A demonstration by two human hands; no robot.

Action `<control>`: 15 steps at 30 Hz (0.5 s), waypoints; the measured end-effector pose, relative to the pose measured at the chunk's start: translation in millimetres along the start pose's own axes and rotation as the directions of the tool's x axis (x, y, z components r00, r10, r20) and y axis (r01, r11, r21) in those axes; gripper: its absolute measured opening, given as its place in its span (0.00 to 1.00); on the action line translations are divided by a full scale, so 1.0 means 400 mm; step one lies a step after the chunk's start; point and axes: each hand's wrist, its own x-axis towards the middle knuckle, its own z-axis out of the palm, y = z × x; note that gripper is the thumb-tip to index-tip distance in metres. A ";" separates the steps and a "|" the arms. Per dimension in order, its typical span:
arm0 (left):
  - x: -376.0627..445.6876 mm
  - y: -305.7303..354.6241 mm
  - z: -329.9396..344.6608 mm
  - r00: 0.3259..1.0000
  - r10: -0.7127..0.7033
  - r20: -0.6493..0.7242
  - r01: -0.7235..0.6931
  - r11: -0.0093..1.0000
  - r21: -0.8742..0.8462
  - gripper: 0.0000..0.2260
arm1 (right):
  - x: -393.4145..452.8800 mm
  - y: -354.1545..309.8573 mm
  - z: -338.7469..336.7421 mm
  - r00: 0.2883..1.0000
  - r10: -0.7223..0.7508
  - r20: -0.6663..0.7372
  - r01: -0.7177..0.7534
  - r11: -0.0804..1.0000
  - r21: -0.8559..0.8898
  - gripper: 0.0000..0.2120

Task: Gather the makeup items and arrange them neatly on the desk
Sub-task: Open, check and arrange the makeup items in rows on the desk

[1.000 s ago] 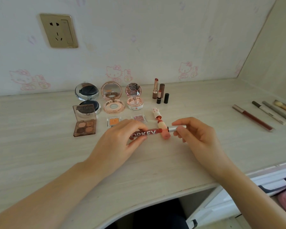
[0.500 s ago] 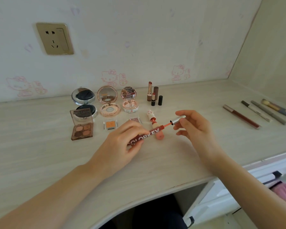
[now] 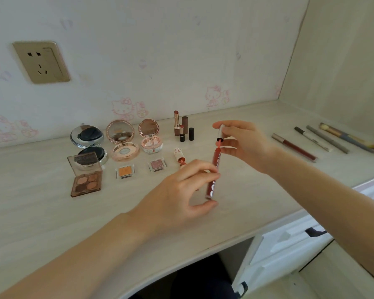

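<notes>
We hold the dark red, transparent lip gloss tube [image 3: 213, 175] in our left hand [image 3: 177, 197], fingers and thumb curled round its lower half. A second ago the tube lay nearly level above the desk with its cap fully seated; it now stands almost upright, base down, just above the pale wood-grain desk [image 3: 41, 212].

Our right hand [image 3: 244, 143] pinches the silver cylindrical cap [image 3: 220, 131] between fingertips and thumb. The cap has come away from the tube neck, and a short length of the pink applicator wand [image 3: 217, 144] now shows between cap and tube. The tube is therefore open, or partly so.

Consequence for the task: this item probably cannot be laid down cleanly until the wand is pushed back in and the cap is closed. Its likely place is among the other items already grouped:

- Round mirrored compacts [image 3: 119, 137] and a brown four-pan eyeshadow palette [image 3: 85, 180] at the left.
- Upright lipsticks [image 3: 183, 128] behind the tube.
- A row of slim pencils and brushes [image 3: 320, 140] at the right, well apart.

Keep the tube upright while the wand is out, to avoid smearing the desk.
</notes>
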 end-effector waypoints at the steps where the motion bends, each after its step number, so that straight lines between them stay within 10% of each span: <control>1: 0.009 0.005 0.009 1.000 0.002 0.017 -0.002 1.000 0.005 0.19 | 0.007 -0.005 -0.005 1.000 0.006 0.001 -0.006 1.000 -0.022 0.10; 15: 0.050 -0.016 0.081 0.998 0.057 -0.005 -0.053 0.953 0.299 0.10 | 0.109 0.009 0.004 0.994 0.100 0.049 -0.076 0.931 -0.356 0.10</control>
